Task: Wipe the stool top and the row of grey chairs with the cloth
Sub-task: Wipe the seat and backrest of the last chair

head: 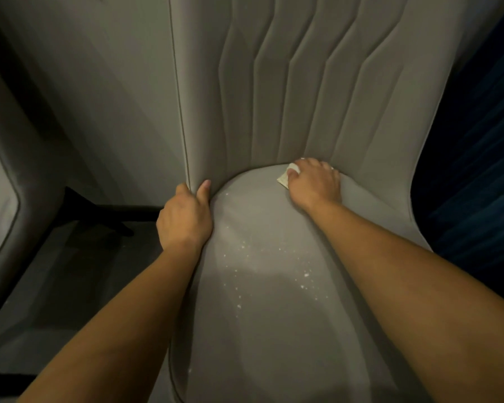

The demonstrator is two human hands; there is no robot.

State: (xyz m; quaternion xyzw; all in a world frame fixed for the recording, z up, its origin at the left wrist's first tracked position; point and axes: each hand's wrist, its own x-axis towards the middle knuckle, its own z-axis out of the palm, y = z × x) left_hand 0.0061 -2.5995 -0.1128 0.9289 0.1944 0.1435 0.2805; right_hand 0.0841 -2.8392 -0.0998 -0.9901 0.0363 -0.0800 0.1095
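Note:
A grey upholstered chair (262, 330) fills the view, its channelled backrest (303, 82) rising behind the seat. White crumbs (274, 274) are scattered over the middle of the seat. My right hand (314, 183) holds a small white cloth (287, 175) against the seam where seat meets backrest. My left hand (186, 216) grips the left edge of the backrest, thumb on the front and fingers curled behind it.
Another grey chair (0, 199) stands at the left edge. Between the chairs lie a dark floor and a black chair leg (99, 210). A pale wall (99, 82) runs behind. Dark blue fabric (477, 170) hangs at the right.

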